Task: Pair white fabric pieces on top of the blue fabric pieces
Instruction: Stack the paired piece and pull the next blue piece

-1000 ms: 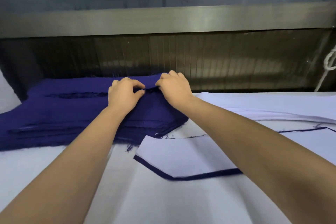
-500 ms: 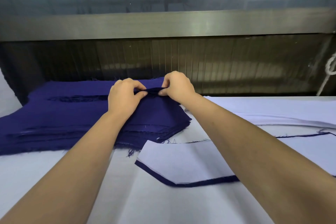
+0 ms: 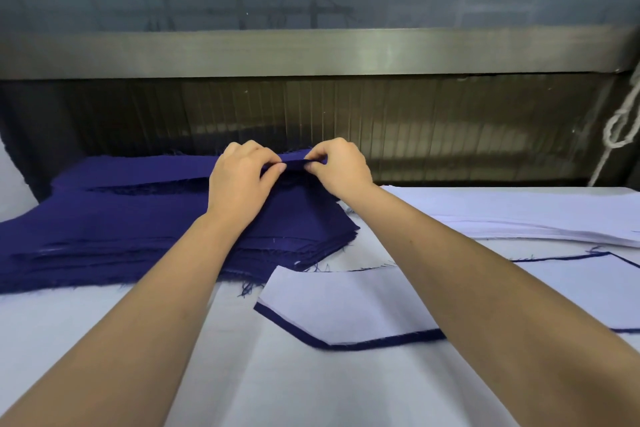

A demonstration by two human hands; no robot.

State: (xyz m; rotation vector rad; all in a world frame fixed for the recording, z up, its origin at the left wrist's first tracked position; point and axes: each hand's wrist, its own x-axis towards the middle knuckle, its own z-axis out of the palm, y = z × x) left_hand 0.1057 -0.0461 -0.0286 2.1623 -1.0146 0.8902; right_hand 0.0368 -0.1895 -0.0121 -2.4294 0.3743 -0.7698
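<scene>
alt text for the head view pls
A left hand and right hand pinch the far edge of the top blue piece on a blue stack on a white table. Nearer, a white piece covers a second blue piece, only its edge showing; a white stack lies at right.

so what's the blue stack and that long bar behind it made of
Blue stack: woven cloth with a matte finish, possibly a cotton type. Loose frayed threads hang from its cut edges.
Bar: looks like brushed metal, perhaps steel. It shows a dull grey sheen with fine lengthwise streaks.
</scene>
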